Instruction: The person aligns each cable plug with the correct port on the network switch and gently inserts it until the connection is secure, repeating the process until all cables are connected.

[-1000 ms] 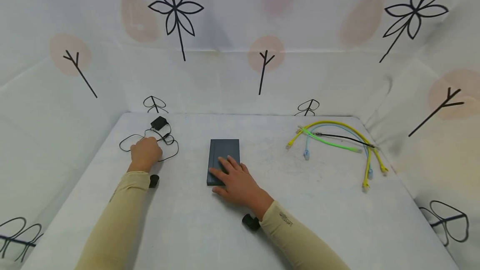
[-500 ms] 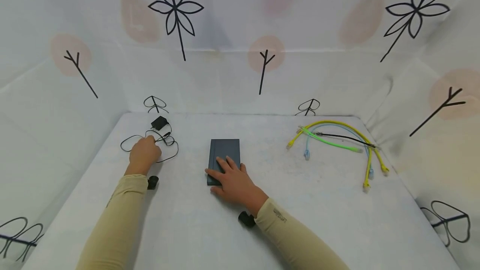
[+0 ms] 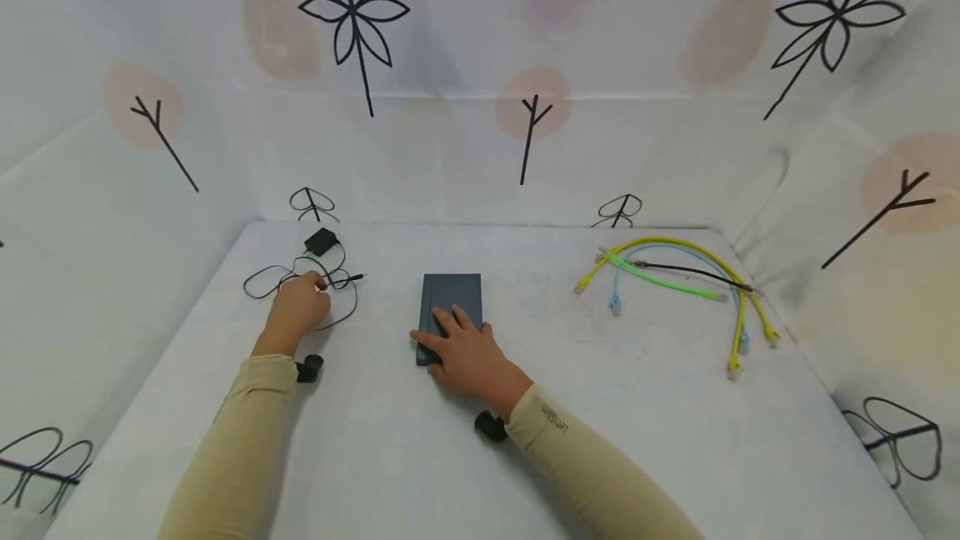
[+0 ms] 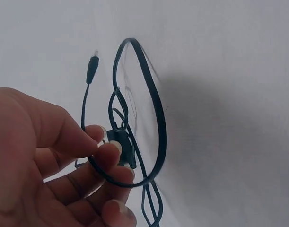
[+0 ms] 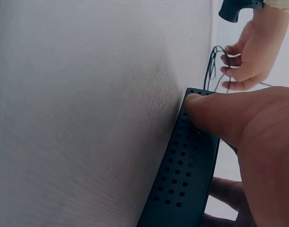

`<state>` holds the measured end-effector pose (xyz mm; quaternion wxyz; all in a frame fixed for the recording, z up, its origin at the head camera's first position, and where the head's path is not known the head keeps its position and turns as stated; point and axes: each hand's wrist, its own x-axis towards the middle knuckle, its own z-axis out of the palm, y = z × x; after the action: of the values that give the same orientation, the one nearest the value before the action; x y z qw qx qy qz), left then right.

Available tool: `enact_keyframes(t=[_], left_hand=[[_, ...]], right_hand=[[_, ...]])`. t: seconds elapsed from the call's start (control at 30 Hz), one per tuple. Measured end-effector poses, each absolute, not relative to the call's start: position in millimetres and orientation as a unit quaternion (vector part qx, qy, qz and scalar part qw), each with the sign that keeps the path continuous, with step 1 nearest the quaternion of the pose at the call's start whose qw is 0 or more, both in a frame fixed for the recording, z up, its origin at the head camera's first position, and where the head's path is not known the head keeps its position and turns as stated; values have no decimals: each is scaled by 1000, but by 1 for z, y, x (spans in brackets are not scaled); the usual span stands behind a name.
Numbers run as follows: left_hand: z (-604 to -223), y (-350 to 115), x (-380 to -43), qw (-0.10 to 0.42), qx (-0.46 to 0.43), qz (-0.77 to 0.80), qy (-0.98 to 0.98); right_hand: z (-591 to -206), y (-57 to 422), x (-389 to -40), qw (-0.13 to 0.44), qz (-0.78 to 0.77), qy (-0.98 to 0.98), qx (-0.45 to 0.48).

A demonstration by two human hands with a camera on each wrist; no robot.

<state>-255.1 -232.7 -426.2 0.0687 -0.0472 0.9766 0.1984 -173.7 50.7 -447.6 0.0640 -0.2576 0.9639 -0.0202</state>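
Note:
On the left of the table my left hand pinches a thin black power cord between thumb and fingertips. The cord's barrel plug sticks up past the fingers in the left wrist view. Behind the hand lies the black power adapter, with cord looped round it. My right hand rests with spread fingers on a flat dark blue-grey box at the table's middle. In the right wrist view, the thumb lies against the side of the box, which has rows of small square vent holes.
At the back right lie several network cables: a yellow cable, a bright green cable, a light blue cable and a black cable. White cloth walls with plant drawings enclose the table's back and sides.
My left hand has turned and shifted slightly right, and the plug now shows at its right. My right hand has slid slightly left on the box. The head view has tilted a little.

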Motion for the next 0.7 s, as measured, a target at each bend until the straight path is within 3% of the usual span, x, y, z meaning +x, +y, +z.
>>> enact_keyframes(t=[0.43,0.7], left_hand=[[-440,-236,-252,54,-16,248,967],[-441,-241,-253,105,-7,275,956]], right_hand=[[-450,50,-179,68,-11,965,-251],[-448,50,-178,74,-10,965,-250]])
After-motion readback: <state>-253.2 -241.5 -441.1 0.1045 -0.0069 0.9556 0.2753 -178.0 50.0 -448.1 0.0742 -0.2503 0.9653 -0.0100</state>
